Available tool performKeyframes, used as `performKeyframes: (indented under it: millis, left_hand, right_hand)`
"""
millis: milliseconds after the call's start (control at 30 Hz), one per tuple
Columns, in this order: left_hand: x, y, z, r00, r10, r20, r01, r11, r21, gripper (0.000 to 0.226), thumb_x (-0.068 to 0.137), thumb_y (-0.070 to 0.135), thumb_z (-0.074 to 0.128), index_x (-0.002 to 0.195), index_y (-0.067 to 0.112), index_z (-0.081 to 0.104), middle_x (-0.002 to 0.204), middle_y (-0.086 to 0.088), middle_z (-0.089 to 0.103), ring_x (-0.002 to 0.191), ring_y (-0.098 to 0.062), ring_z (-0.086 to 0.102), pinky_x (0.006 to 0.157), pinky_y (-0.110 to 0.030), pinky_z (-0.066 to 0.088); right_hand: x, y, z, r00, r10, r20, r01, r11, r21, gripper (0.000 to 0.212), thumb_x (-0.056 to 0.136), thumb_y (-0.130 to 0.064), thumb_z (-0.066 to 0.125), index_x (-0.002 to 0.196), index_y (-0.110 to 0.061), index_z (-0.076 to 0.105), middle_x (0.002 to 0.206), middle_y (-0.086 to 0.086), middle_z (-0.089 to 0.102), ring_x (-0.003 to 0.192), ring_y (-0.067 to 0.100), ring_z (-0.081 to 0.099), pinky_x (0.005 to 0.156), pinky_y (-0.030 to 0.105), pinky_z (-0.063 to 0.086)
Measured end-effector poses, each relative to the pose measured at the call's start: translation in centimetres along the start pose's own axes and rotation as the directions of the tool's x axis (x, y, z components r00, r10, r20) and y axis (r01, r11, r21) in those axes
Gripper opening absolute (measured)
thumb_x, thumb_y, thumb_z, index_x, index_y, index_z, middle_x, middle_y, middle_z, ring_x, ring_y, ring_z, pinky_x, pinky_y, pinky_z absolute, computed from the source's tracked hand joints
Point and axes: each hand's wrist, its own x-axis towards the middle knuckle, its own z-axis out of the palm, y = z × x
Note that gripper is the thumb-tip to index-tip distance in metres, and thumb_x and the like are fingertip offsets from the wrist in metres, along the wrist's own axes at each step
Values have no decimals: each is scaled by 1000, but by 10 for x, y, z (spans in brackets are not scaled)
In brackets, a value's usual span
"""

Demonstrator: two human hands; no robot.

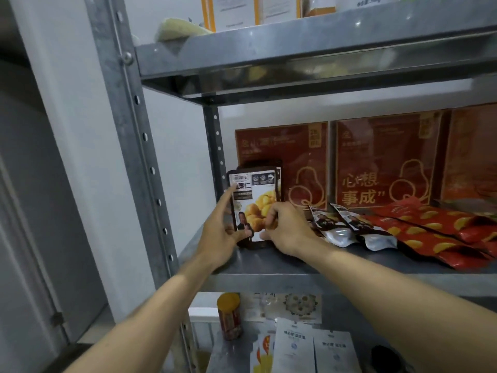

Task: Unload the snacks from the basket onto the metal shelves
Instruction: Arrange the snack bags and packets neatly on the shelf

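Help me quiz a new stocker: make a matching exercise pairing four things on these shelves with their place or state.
1 leftmost chestnut pouch
2 red snack bags
3 red boxes
4 yellow-lidded can

A lying flat
B lower shelf
C upright, held by left hand and right hand
D standing at the back

Pairs: 1-C, 2-A, 3-D, 4-B

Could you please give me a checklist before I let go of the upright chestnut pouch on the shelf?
Base of the upright black-and-white chestnut pouch on the grey metal shelf: ok.
Grip of the left hand on its left edge: ok.
Pinch of the right hand at its lower right edge: ok.
Backing from the similar dark pouch behind: ok.
Gap to the lying silver-bottomed pouches: cannot tell, right hand hides it.
Stands unaided: cannot tell.
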Motion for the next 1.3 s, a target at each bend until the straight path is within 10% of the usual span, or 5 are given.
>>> performKeyframes:
  millis: [267,600,833,1000,1300]
  left_hand:
    - [20,-16,13,995,96,36,-100,984,144,41,69,-2,81,86,22,53,93,3,59,90,-20,57,76,-49,53]
    - [23,-19,13,996,90,18,-91,975,203,39,72,2,81,83,28,56,95,6,55,88,-21,58,80,-44,52]
    - [15,-10,5,988,116,-103,-88,965,246,40,69,11,86,98,27,65,116,2,45,106,-8,46,94,-15,38]
    - [3,0,-2,970,137,-203,-66,945,320,43,67,14,88,101,27,65,109,4,41,102,-11,44,94,-23,41]
    - [-5,51,39,991,98,-89,-71,960,269,29,78,7,79,98,22,62,83,2,62,69,-8,53,66,-12,42]
  right_hand:
    - [6,16,0,999,19,-30,-22,993,-112,37,72,-11,85,61,-20,50,87,4,67,83,18,60,71,28,46]
    - [3,26,0,996,-78,-30,69,971,-227,41,73,-6,80,61,-24,46,90,-3,63,88,14,60,62,13,36]
    - [-4,14,-42,964,-70,-256,9,973,-232,12,79,-6,67,75,-13,57,85,3,57,82,19,52,68,26,32]
    - [-11,27,-90,935,34,-354,-109,975,-193,12,85,-14,67,92,-9,59,89,6,61,88,23,55,72,27,37]
    - [-15,61,-155,910,414,-34,-405,865,-297,31,82,-31,76,95,-10,56,113,15,61,93,28,55,76,29,42]
